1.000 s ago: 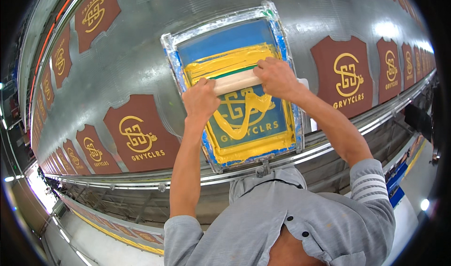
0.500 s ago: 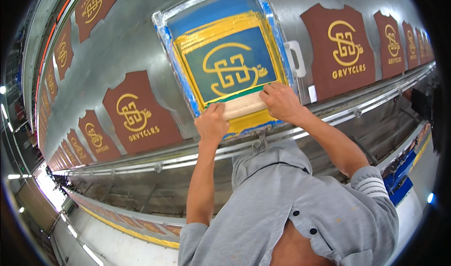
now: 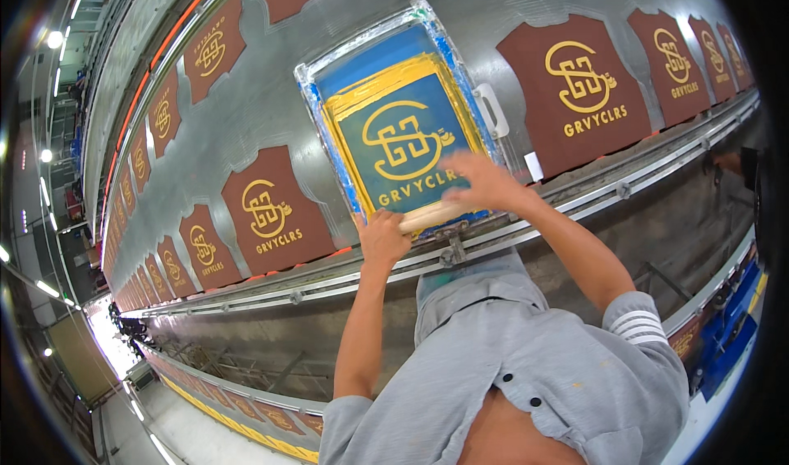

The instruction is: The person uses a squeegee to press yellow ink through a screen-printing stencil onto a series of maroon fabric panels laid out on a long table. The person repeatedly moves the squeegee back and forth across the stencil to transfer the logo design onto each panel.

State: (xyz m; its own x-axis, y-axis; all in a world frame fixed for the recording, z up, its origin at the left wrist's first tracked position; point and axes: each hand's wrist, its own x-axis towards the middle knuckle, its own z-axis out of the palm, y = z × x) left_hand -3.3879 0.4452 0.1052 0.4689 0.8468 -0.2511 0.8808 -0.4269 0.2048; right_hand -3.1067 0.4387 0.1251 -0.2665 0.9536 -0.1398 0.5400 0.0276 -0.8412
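Observation:
A printing screen [image 3: 362,41] in a taped metal frame lies before me, with blue mesh, yellow lettering and an emblem. Thick yellow ink [image 3: 382,77] is banked along its far side and edges. Across its near end rests a wooden-handled squeegee [image 3: 433,214]. My left hand [image 3: 385,237] is closed round the squeegee's left end. My right hand [image 3: 485,182] is off the handle, hovering over the screen's near right part, fingers apart and slightly blurred. A white handle [image 3: 493,112] sticks out from the frame's right side.
Printed maroon shirt panels lie along the long metal table, one close by on the right [image 3: 573,95] and one on the left [image 3: 275,210]. A metal rail [image 3: 567,215] runs along the near edge. A small white tab [image 3: 534,166] lies beside the right panel.
My right hand has let go of the squeegee and lifted away. The squeegee has come down to the screen's near end, baring the lettering below the emblem. My left hand stays on it.

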